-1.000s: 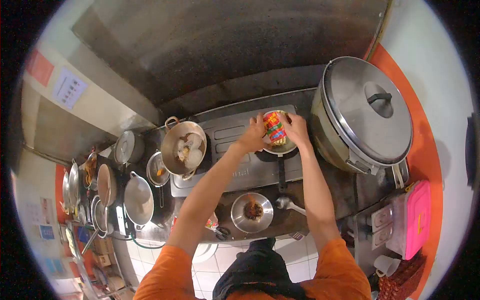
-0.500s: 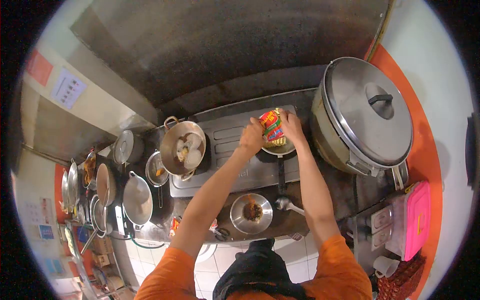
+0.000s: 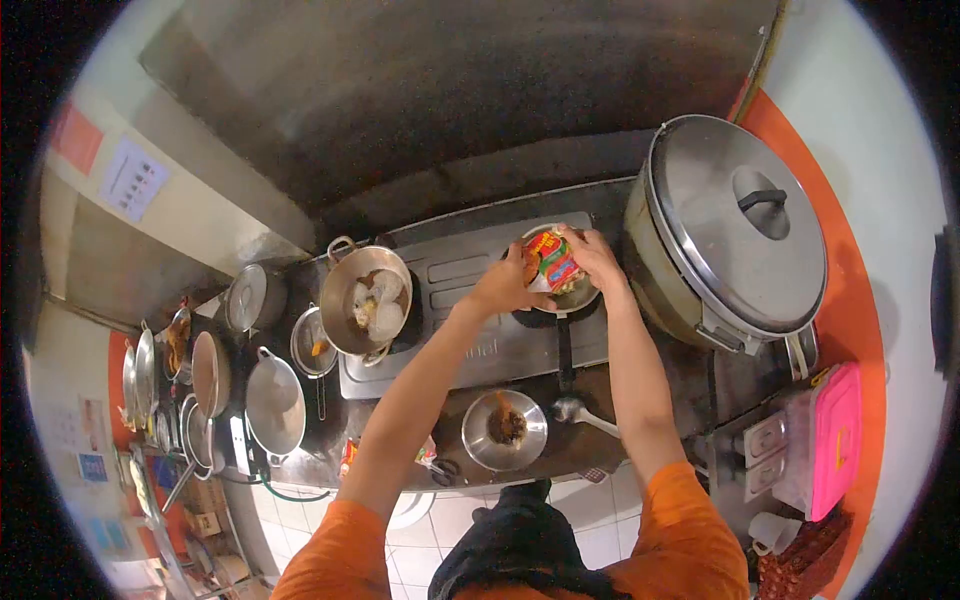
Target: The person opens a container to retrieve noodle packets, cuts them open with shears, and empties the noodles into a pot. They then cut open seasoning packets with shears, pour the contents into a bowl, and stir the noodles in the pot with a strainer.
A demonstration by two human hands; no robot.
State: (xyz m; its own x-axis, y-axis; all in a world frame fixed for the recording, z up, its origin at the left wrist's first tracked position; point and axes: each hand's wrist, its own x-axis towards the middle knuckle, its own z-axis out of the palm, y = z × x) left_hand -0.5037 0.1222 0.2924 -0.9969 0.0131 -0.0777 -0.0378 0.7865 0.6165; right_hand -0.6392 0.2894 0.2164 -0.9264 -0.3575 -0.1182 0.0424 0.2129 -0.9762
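Over the right burner, my left hand (image 3: 503, 287) and my right hand (image 3: 597, 261) grip the two sides of a red and green instant noodle packet (image 3: 556, 262). Right beneath it sits a small saucepan (image 3: 578, 300), its dark handle (image 3: 565, 355) pointing toward me. The packet and my hands cover most of the pan's inside. Nearer to me stands a metal bowl (image 3: 478, 430) holding a dark brown and orange sauce. Beside that bowl lies a metal ladle (image 3: 574, 411).
A two-handled pot (image 3: 340, 275) with whitish food stands on the stove's (image 3: 460, 365) left side. To the right rises a large lidded pot (image 3: 690, 230). Farther left are a strainer (image 3: 309, 340) and a wok (image 3: 274, 405). Scissors (image 3: 445, 467) lie at the counter's front edge.
The packet has come slightly lower over the pan, and the noodles seen at its lower end no longer stick out clearly. My left hand has turned, fingers now reaching under the packet.
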